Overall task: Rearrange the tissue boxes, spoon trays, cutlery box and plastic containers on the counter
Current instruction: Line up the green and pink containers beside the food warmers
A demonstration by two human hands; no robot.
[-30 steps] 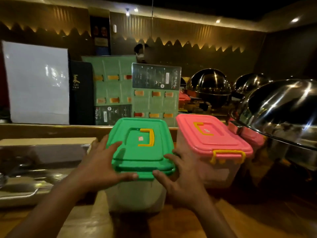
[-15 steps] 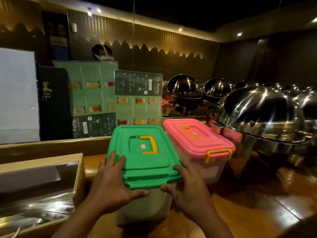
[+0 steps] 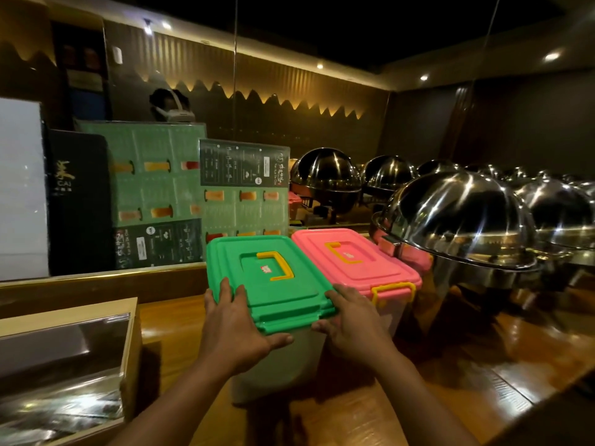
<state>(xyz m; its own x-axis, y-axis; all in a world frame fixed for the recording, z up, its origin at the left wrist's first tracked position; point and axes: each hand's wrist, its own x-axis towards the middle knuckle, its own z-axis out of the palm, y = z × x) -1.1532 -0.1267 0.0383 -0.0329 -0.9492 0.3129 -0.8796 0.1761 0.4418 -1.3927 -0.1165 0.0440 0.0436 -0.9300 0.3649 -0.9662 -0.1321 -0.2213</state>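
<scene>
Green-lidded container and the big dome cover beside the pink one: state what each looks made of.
Green-lidded container: likely plastic, with an opaque, matte lid, moulded ridges and a cloudy translucent body. Dome cover: apparently polished stainless steel, mirror-bright with sharp streaks of reflected light.

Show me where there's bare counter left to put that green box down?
Bare wood lies between the tray at left and the green box, and in front of the pink box toward the near right edge. Further right is crowded: the pink box sits tight against the steel domes.
</scene>
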